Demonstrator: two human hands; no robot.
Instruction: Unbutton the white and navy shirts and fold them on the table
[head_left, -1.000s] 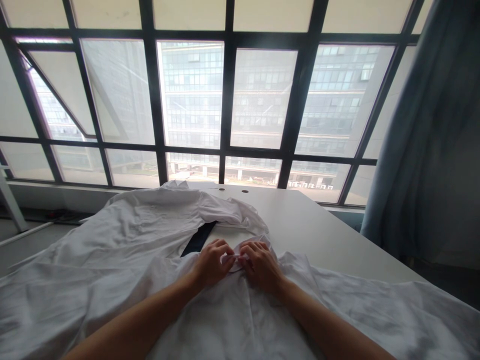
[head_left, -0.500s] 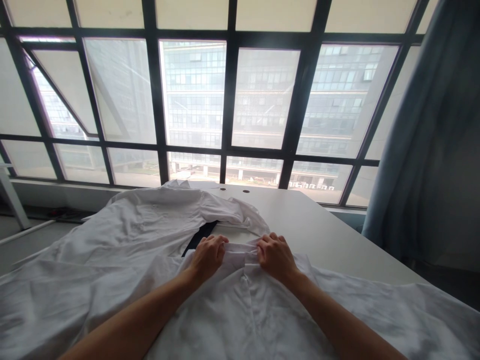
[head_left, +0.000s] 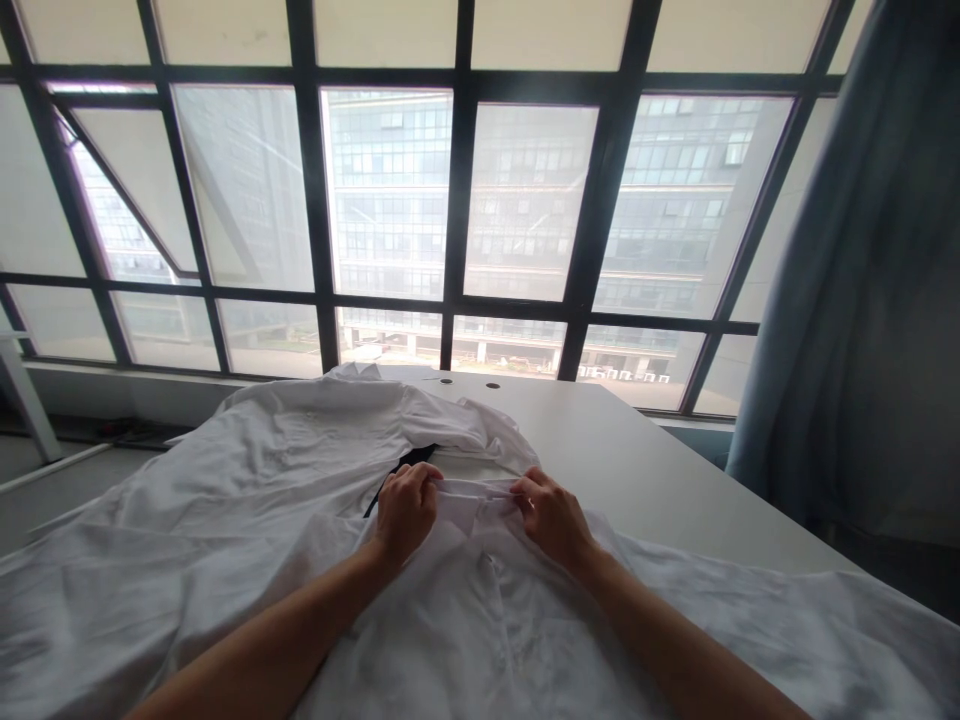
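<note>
A white garment that looks like a coat or shirt (head_left: pixel 495 610) lies spread out in front of me, its sleeve stretching to the right. My left hand (head_left: pixel 406 508) pinches the left end of its collar band. The right end of that band is between the fingers of my right hand (head_left: pixel 551 515). Between the two hands the collar edge runs nearly straight, with a button placket below it. Farther off, a second white garment (head_left: pixel 315 425) lies rumpled, and a dark patch (head_left: pixel 416 458) shows beside it near my left hand.
The white table (head_left: pixel 637 460) extends to the right and back, with two dark round holes near its far edge. Behind it stand black-framed windows (head_left: pixel 460 200). A grey-blue curtain (head_left: pixel 832 300) hangs at the right, and a white table leg (head_left: pixel 28 395) is at the left.
My left hand has shifted slightly left along the collar, and its fingers have lifted a little. The stretch of collar between the hands is longer. My right hand has barely moved.
</note>
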